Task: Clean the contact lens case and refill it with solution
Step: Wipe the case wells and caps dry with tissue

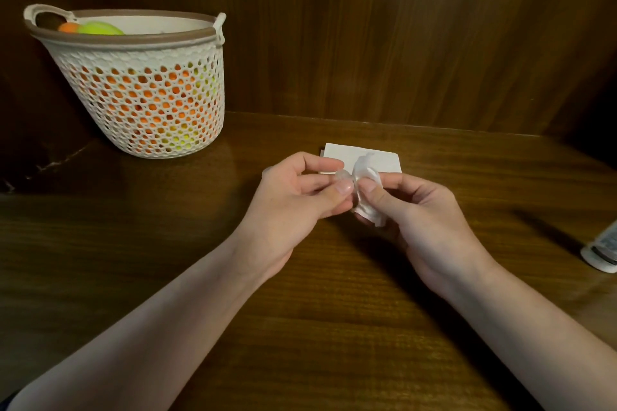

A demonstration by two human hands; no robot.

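Dark brown wood-grain counter [300, 327] fills the foreground, with two bare forearms reaching across it to meet above its middle. At that meeting point the left hand [293, 200] pinches a small clear plastic contact lens case [344, 177] between thumb and fingertips, while the right hand [417, 210] grips a crumpled white tissue [367, 210] and presses it against the case with its thumb, so both hands are closed on something. By my reading the wiping part of the cleaning is under way and not finished; whether the case's wells are already dry is too small to tell. Refilling looks wholly ahead: no solution bottle can be identified, though a white object [601, 253] cut off at the right edge cannot be made out. Just beyond the hands lies a flat folded white paper napkin [350, 153]. Farther back on the left stands a white perforated plastic basket [150, 60] holding orange and yellow-green balls, before a dark wooden panelled wall [400, 26].
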